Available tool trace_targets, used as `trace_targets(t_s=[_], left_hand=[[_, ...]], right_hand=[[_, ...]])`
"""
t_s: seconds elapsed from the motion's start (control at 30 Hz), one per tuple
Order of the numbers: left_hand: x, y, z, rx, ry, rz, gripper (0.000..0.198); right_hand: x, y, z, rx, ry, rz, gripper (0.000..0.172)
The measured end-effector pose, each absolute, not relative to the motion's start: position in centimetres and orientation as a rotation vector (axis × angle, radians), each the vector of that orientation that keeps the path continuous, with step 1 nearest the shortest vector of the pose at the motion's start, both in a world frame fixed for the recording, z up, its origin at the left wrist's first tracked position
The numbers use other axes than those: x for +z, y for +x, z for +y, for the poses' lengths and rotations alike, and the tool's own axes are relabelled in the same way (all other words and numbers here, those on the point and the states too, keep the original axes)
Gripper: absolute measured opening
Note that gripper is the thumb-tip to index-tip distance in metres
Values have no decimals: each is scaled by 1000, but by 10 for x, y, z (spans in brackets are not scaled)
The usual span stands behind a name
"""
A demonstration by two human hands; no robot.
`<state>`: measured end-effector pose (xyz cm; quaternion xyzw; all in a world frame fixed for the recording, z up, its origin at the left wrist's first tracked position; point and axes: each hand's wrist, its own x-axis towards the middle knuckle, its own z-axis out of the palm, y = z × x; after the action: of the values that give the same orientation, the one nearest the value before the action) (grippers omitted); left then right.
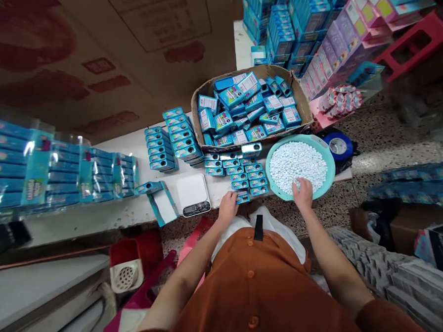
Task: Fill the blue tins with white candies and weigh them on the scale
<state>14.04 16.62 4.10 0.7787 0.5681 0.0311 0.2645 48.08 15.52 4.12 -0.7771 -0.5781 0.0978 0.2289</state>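
My left hand (228, 209) is at the front of a block of small blue boxes with dark round openings. Its fingers are closed at the nearest small blue box (243, 198); part of the grip is hidden. My right hand (303, 194) reaches over the near rim of a turquoise basin (332, 168). Its fingertips are drawn together in a heap of small white candies (299, 162); how many they pinch cannot be made out. To the left of the block lies a white digital scale (192, 190).
An open carton (195, 110) of jumbled blue boxes stands behind the block. Left are upright box rows (182, 134), an open blue tray (162, 205) and wrapped packs (58, 162). Blue tape (337, 146) lies right of the basin, and boxes (280, 35) are stacked behind.
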Motion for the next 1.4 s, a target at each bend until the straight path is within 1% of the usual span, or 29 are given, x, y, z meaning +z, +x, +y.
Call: trace_targets(t_s=[0.1, 0.2, 0.27, 0.47, 0.6, 0.67, 0.73, 0.8, 0.9, 0.97, 1.03, 1.2, 1.4], left_hand=[[48, 142, 160, 119, 2075, 1544, 42], [61, 141, 152, 254, 1993, 1588, 33], [75, 141, 146, 367, 1913, 1605, 30], [128, 160, 151, 571, 1846, 1520, 29], [141, 192, 170, 634, 1915, 1387, 32], [142, 210, 179, 624, 1960, 1321, 34], [142, 228, 188, 596, 2002, 1256, 35], [143, 246, 196, 558, 2041, 1218, 34], [147, 268, 205, 496, 2100, 1199, 33], [151, 281, 207, 451, 2138, 1190, 32], [154, 291, 208, 402, 2178, 1184, 31], [156, 307, 208, 346, 2258, 1162, 34], [156, 313, 208, 397, 2184, 1183, 37]], right_hand=[[39, 485, 162, 220, -2134, -1638, 40], [34, 484, 175, 198, -2137, -1712, 49], [30, 482, 181, 218, -2138, -1760, 52], [19, 481, 187, 446, -2125, -1797, 39], [28, 484, 194, 549, -2134, -1511, 35], [39, 486, 201, 588, -2067, -1272, 38], [54, 487, 210, 676, -1961, -907, 42], [72, 489, 217, 862, -1782, -490, 41], [102, 490, 224, 1184, -1403, -86, 31], [120, 490, 223, 1285, -1207, 18, 25], [134, 487, 220, 1283, -1107, 83, 23], [151, 474, 213, 1230, -1049, 91, 32], [157, 463, 213, 1115, -1117, 8, 41]])
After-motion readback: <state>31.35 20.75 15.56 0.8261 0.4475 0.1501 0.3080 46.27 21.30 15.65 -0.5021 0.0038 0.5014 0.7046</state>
